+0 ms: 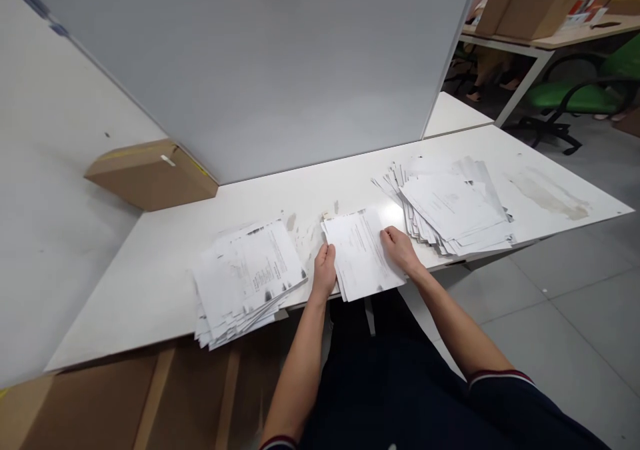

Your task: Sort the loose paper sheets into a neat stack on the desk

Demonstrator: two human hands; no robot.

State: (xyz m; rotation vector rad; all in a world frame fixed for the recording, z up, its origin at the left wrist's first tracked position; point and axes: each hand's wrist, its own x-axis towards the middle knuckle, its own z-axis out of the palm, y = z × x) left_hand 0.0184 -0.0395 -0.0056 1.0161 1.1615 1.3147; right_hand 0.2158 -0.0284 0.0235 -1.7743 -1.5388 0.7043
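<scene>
A small stack of printed papers (359, 253) lies at the front edge of the white table (150, 270), right before me. My left hand (325, 271) grips the stack's left edge, fingers curled around it. My right hand (400, 249) rests on the stack's right side, fingers pressed on the top sheet. A messy pile of papers (245, 280) sits to the left, overhanging the table edge. A larger fanned pile of papers (453, 203) lies to the right.
A big white board (260, 70) stands upright along the table's back. A cardboard box (150, 173) sits at the far left. Behind on the right are a green chair (575, 97) and a desk with cardboard boxes (535, 3). Flat cardboard (100, 403) lies below the table.
</scene>
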